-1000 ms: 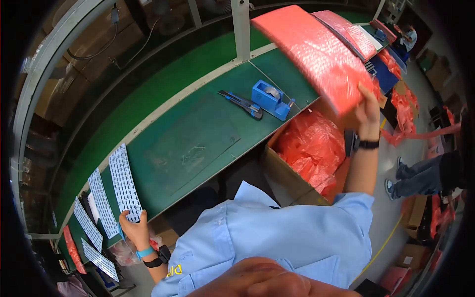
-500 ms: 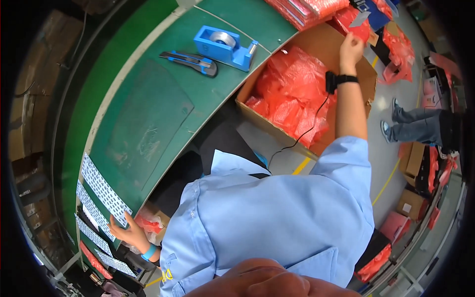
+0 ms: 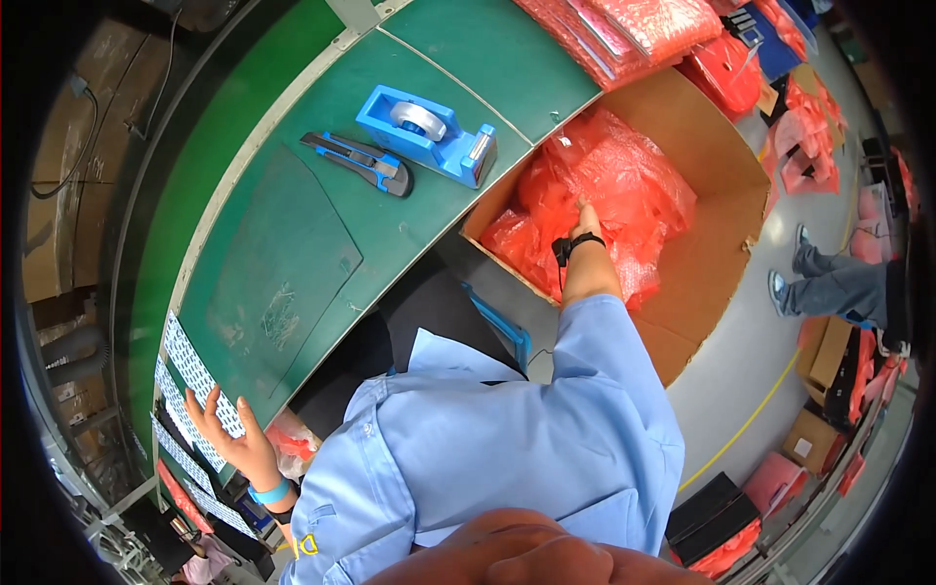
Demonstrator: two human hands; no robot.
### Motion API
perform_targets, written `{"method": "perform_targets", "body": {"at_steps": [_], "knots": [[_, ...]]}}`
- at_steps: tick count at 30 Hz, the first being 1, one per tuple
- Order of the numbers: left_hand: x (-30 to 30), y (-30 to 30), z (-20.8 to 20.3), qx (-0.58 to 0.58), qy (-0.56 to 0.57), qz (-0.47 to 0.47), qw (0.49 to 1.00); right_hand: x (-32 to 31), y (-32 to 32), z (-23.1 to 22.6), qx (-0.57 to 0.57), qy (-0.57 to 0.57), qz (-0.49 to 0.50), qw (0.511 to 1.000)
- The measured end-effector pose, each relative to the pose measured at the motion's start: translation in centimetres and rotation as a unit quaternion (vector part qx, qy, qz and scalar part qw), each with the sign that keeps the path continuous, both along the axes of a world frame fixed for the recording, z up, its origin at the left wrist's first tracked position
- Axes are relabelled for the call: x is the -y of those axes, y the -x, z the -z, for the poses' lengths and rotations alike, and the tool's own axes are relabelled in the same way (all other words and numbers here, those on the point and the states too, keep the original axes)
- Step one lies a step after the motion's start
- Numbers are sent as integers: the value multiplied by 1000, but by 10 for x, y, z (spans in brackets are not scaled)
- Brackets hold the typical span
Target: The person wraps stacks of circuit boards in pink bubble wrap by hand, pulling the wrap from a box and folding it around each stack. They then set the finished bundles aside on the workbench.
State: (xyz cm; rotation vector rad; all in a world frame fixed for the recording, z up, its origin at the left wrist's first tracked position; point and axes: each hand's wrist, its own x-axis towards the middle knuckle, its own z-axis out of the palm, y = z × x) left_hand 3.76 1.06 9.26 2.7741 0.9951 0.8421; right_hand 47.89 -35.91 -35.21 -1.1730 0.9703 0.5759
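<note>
My right hand [image 3: 585,222] reaches into an open cardboard box [image 3: 717,146], down among crumpled red bubble-wrap bags [image 3: 624,171]. Only its back and thumb show; the film hides the other fingers, so whether they grip a bag cannot be made out. A black strap with a small device sits on that wrist. On the left, my left hand [image 3: 239,439] is open, fingers spread and holding nothing. It hovers at the edge of the green table [image 3: 409,258], beside white sheets [image 3: 200,375] with rows of dark printed labels.
A blue tape dispenser [image 3: 429,136] and a utility knife [image 3: 359,164] lie on the table, near a clear flat sheet [image 3: 292,244]. Red-wrapped packages [image 3: 624,39] are stacked at the table's far end. Another person's legs [image 3: 829,288] stand at the right.
My right hand has moved from the red bag at the upper right down and left into the box. My left hand has lifted off the label sheets, fingers spreading.
</note>
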Motion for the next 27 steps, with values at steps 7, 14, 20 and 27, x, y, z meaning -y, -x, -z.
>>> {"method": "perform_targets", "body": {"at_steps": [7,14,20,27], "knots": [[16,-46,-8,16,270,160,949,-28,10,-157,417,78,-47,904],[80,-126,-2,-55,509,368,776,-82,200,-385,745,-190,-346,538],[11,-70,2,21,319,331,888,-115,247,-382,757,-341,-345,437],[-35,142,-61,201,140,-80,966,-83,252,-334,664,358,-378,537]]}}
